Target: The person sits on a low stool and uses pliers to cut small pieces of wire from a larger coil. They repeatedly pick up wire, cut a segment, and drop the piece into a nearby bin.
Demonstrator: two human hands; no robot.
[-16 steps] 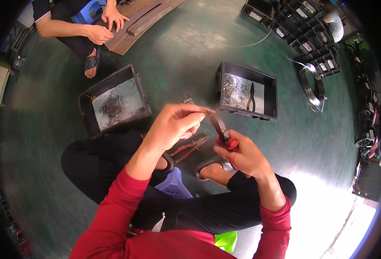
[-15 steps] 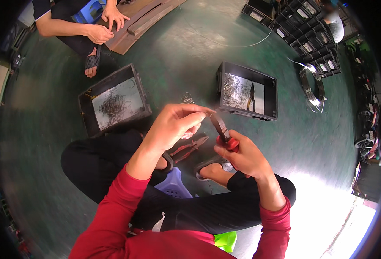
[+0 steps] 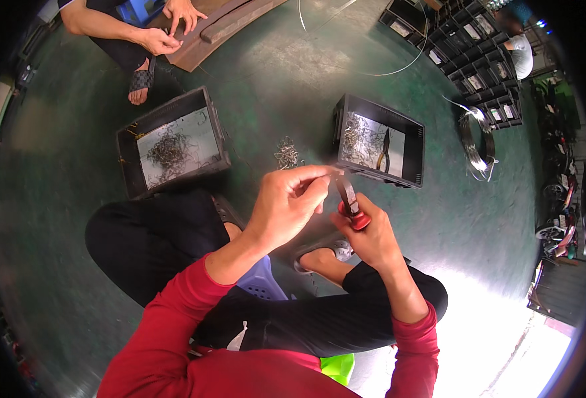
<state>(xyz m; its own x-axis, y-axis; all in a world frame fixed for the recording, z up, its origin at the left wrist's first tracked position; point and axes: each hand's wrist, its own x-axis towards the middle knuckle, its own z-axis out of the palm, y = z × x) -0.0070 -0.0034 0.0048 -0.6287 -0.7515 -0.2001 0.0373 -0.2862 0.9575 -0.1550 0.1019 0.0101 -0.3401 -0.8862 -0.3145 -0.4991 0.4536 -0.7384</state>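
Note:
My right hand (image 3: 371, 235) grips a pair of pliers (image 3: 348, 194) with red handles, its jaws pointing up and away from me. At the jaw tips, the thumb and forefinger of my left hand (image 3: 289, 204) are pinched together. Whatever they hold there is too small to make out. Beyond my fingers, a small heap of bent wire pieces (image 3: 286, 154) lies on the floor. At the left stands a black crate (image 3: 221, 142) with a tangled pile of wire pieces (image 3: 169, 151) on its pale bottom. Another black crate (image 3: 412, 149) at the right holds wire pieces and dark-jawed pliers (image 3: 384, 151).
A coil of wire (image 3: 477, 142) lies on the green floor at the right, below stacked black crates (image 3: 479, 66). At the far left, another person's hands (image 3: 173, 33) work beside a wooden board (image 3: 193, 56). A purple plastic stool (image 3: 263, 280) shows between my legs.
My left hand has shifted right, and its fingertips still meet the plier jaws. Red-handled pliers on the floor have gone out of sight behind it. The view has shifted slightly.

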